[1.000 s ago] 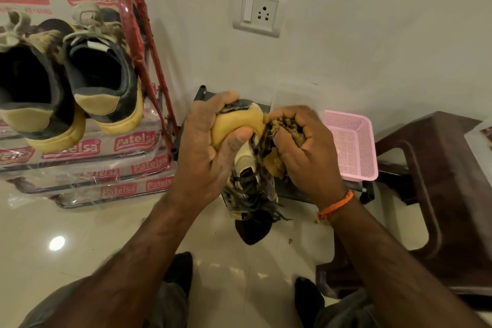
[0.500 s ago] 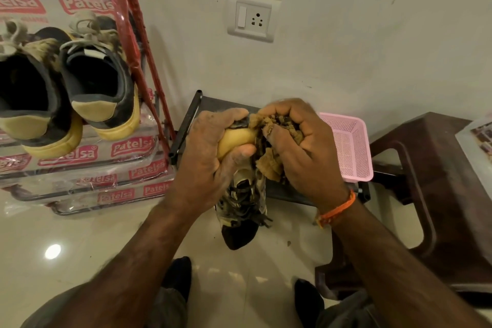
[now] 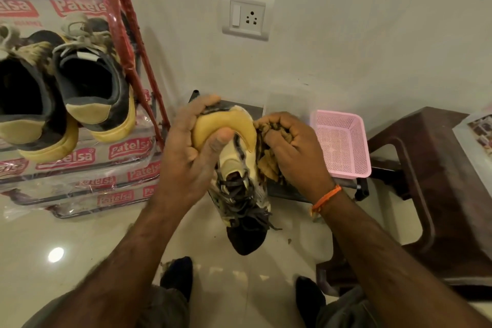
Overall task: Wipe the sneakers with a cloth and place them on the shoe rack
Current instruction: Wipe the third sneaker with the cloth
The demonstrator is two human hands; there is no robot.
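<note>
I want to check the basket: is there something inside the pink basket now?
No, the pink basket shows only its bare mesh floor and walls, beside the right hand that grips the cloth.

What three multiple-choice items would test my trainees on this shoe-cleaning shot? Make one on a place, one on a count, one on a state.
1. Where is the pink basket?
A. right of the hands
B. on the rack
C. on the stool

2. How many sneakers sit on the rack?
A. none
B. two
C. four

3. What does the right hand do?
A. hangs idle
B. grips the cloth
C. flips the switch

Key: 1 A, it lies past the right hand; 2 B, a pair stands there; 3 B, fingers curl round it beside the held sneaker.
</note>
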